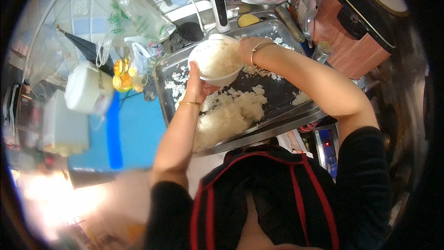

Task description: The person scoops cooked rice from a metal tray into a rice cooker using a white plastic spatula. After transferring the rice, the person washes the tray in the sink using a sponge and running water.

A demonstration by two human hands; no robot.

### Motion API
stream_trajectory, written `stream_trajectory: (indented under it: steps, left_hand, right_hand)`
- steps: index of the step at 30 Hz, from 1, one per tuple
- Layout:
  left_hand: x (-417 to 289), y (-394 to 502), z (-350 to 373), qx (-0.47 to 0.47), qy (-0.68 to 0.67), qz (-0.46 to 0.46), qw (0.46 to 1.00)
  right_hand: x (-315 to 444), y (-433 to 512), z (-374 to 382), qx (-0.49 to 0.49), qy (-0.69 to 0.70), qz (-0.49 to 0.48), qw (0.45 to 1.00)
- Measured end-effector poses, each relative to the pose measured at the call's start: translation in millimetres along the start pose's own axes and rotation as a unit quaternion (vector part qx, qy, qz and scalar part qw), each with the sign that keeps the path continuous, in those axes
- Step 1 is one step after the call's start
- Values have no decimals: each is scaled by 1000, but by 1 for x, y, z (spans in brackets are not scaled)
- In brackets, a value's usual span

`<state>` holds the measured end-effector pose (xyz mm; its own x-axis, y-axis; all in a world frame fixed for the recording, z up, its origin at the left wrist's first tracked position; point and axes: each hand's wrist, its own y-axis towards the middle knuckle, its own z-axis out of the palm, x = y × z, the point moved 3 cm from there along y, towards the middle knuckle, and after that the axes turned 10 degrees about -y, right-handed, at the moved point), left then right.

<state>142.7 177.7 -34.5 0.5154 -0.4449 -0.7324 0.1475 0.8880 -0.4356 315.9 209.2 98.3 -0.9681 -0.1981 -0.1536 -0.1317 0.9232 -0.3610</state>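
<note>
A white plastic bowl (216, 59) filled with cooked white rice is tilted over a large metal tray (277, 121). My left hand (200, 85) grips the bowl's lower left side, thumb on the rim. At the bowl's right rim is my right hand (248, 50), its fingers bent; the wrist and the bowl partly hide them, so what they hold cannot be made out. A big heap of rice (229, 114) lies in the near left part of the tray, below the bowl. Smaller clumps of rice (277, 41) are scattered along the tray's far edge and both sides.
A faucet (219, 10) rises behind the tray. To the right stand a wood-patterned rice cooker or bucket (350, 38) and a shaker with a perforated lid (322, 50). A white lidded container (86, 88) is at the left, near a blue surface (138, 128). Plastic bags (135, 17) hang behind.
</note>
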Motion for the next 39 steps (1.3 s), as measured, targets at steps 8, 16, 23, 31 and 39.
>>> stream_trajectory:
  steps: [8,16,23,31,39]
  left_hand:
    - [-16,-30,89,44,-24,-14,999]
    - [-95,-6,340,234,109,112,960]
    - [-72,53,568,-50,507,687,518]
    - [-50,57,591,-9,531,753,388]
    - [-61,0,446,11,429,670,605]
  right_hand:
    - [-87,-55,-38,-90,-15,-121,988]
    - [-291,-92,-141,-187,-129,21,974]
    - [-498,-113,-123,-161,-101,231,954]
    - [-594,-88,-36,-60,-79,332,938]
    - [-606,-10,-18,-12,-116,269,956]
